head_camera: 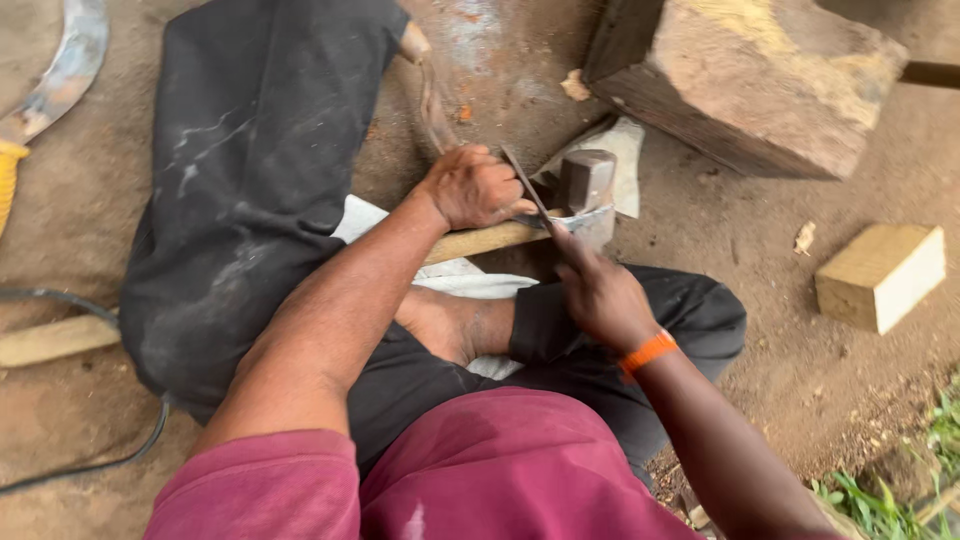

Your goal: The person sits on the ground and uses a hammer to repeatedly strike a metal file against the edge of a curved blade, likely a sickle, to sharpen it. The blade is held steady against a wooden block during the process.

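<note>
I sit on the dirt floor with my legs folded. My left hand [475, 187] grips a wooden handle [485, 241] that ends in a flat metal blade [585, 217]. The blade lies against a small grey metal block [587, 178] standing on the ground. My right hand [600, 295], with an orange band [648, 352] on its wrist, pinches a thin dark metal tool [524, 184]. This tool slants up across the blade, close to my left fingers. A curved rusty metal piece [432, 100] rises behind my left hand.
A big wooden block [750, 80] sits at the back right and a small pale wooden block [880, 275] at the right. At far left are a curved blade [60, 75], a wooden stick [55, 340] and a black cable [100, 462]. Grass [900, 490] grows at the lower right.
</note>
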